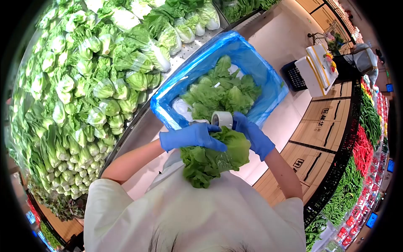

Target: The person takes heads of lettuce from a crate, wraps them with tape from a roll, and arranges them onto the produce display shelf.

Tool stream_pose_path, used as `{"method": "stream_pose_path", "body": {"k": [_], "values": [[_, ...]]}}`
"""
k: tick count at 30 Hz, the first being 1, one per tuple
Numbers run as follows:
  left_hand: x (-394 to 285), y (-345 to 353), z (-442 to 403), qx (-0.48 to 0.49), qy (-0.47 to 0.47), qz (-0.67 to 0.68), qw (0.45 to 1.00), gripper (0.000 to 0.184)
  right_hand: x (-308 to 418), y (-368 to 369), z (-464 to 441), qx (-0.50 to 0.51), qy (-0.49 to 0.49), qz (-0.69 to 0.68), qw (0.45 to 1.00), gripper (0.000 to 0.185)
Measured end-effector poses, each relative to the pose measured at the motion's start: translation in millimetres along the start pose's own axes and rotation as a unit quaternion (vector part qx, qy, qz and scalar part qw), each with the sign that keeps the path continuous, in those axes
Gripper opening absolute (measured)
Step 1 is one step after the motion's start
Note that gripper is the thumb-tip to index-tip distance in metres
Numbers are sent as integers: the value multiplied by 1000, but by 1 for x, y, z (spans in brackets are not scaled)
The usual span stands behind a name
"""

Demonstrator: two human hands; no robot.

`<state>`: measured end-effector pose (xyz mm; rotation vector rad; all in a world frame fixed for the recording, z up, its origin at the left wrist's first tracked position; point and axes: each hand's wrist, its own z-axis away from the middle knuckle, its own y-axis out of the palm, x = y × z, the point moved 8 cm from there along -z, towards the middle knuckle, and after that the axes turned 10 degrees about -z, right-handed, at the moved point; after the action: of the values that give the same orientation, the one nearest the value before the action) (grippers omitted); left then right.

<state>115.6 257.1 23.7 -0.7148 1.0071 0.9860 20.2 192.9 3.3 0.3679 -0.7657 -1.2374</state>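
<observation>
- Left hand (189, 137), blue-gloved: its fingers lie across a leafy lettuce head (236, 152).
- Right hand (255, 135), blue-gloved: its fingers bend beside a tape roll (226, 120), near the lettuce's upper edge.
- Beyond the fingers: a blue-lined bin (270, 84) with more lettuce (226, 90) inside.
- Left of the fingers: heaped greens (103, 88).
- Well to their right: red peppers (362, 152).

Can't make out all fingertips of right hand (257, 137), partly lost around lettuce (208, 161) and tape roll (225, 119). Can't see lettuce surface under left hand (189, 137). Can't see floor of blue liner (264, 75), buried under loose leaves (224, 92). Can't identify tiny white strip (217, 85) there. Can't follow white shirt (193, 218) past bottom edge. Can't resolve far person (364, 61), too small.
</observation>
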Motion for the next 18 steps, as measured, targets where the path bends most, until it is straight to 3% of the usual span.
{"method": "stream_pose_path", "body": {"k": [1, 2, 3, 5, 9, 11, 15, 18], "values": [[-6, -2, -1, -55, 26, -72, 996, 53, -1, 0, -10, 43, -11, -36, 998, 45], [-12, -2, 3, -35, -34, -85, 995, 54, 0, 6, -14, 86, -23, -72, 993, 46], [-11, -1, 3, -35, -36, -88, 995, 54, 1, 7, -14, 89, -25, -74, 993, 46], [1, -10, 8, -103, -92, -78, 987, 55, 7, 7, -9, 55, -52, 8, 997, 45], [8, -18, 11, -101, -95, -61, 988, 58, 22, 34, -2, 102, -123, 154, 975, 44], [-10, -8, 7, -33, 19, 145, 989, 61, 20, 45, -8, 175, -92, 234, 952, 45], [-16, -15, 4, -33, 28, 100, 994, 60, 35, 57, -11, 159, -78, 193, 965, 46], [2, -29, 2, -25, 4, 65, 998, 61, 39, 101, 9, 142, -76, 254, 954, 44]]}}
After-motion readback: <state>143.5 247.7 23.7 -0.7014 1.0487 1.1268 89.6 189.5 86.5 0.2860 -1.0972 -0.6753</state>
